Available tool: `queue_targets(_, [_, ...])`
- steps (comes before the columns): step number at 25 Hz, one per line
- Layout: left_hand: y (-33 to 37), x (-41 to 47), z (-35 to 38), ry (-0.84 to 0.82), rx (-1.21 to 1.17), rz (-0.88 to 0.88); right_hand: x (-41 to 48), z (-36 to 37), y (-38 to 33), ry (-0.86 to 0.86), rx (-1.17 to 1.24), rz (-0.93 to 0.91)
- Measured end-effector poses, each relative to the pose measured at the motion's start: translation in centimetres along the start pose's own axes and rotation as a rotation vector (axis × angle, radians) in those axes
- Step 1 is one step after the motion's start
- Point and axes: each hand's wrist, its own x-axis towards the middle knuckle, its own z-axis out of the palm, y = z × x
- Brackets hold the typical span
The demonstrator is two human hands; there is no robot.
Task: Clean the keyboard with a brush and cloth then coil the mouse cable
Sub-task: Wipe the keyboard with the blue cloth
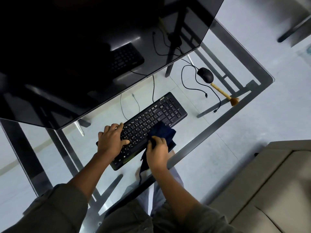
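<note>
A black full-size plastic keyboard (143, 130) lies diagonally on the clear glass desk (210, 132), its long axis running from the near edge up toward the far right corner, number pad farthest from the person. The left hand (111, 140), fingers spread, presses flat on its near-left end. The right hand (157, 151) pinches a bunched dark navy cloth (162, 133) against the middle keys, so it looks better placed to wipe toward the number pad.
</note>
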Motion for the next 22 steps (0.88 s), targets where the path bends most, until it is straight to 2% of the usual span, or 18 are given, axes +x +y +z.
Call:
queue_targets(2, [0.0, -0.2, 0.0, 0.005, 0.008, -0.008, 1.1, -1.0, 0.6, 0.014, -0.046, -0.031])
queue_targets(6, [-0.2, -0.2, 0.1, 0.014, 0.019, 0.001, 4.2, -3.8, 2.1, 0.11, -0.09, 0.073])
queue_targets(8, [-0.2, -0.2, 0.1, 0.016, 0.012, 0.002, 2.5, -2.5, 1.3, 0.066, -0.115, 0.016])
queue_targets(12, [-0.2, -0.2, 0.2, 0.02, 0.013, 0.006, -2.7, 0.6, 0.7, -0.135, -0.132, -0.169])
queue_targets(14, [-0.2, -0.2, 0.1, 0.01, 0.027, 0.013, -1.4, -0.5, 0.8, -0.102, -0.14, -0.176])
queue_targets(18, [-0.3, -0.3, 0.1, 0.016, 0.02, 0.015, 3.6, -3.4, 1.4, 0.062, -0.116, -0.012])
queue_targets(22, [-0.1, -0.3, 0.1, 0.012, 0.031, 0.01, 0.2, -1.0, 0.5, -0.052, -0.152, -0.096])
